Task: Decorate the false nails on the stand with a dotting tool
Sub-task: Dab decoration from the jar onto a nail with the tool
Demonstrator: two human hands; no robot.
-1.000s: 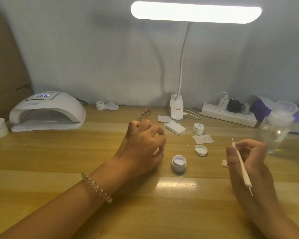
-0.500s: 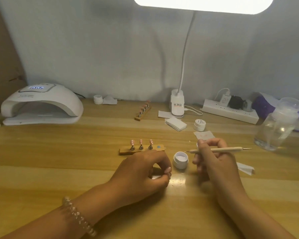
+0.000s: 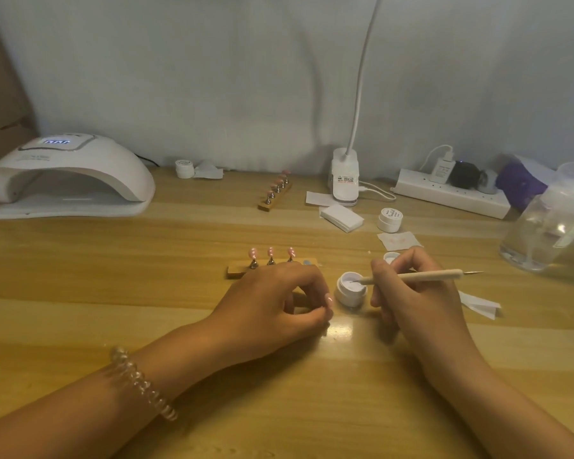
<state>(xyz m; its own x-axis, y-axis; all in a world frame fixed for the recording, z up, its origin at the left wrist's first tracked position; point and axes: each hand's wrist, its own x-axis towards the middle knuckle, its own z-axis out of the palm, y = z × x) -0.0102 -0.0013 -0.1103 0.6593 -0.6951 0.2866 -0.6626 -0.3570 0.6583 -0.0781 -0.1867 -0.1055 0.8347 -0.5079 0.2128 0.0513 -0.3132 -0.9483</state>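
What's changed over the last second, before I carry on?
The right hand swung the dotting tool from upright to level and moved left, so its tip now sits in the open jar. The left hand drew back from the stand, uncovering three pink nails. The grip on the tool and the jar's place are unchanged.

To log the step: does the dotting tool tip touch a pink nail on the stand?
No, the right hand holds the dotting tool with its tip inside the open white jar, beside the stand.
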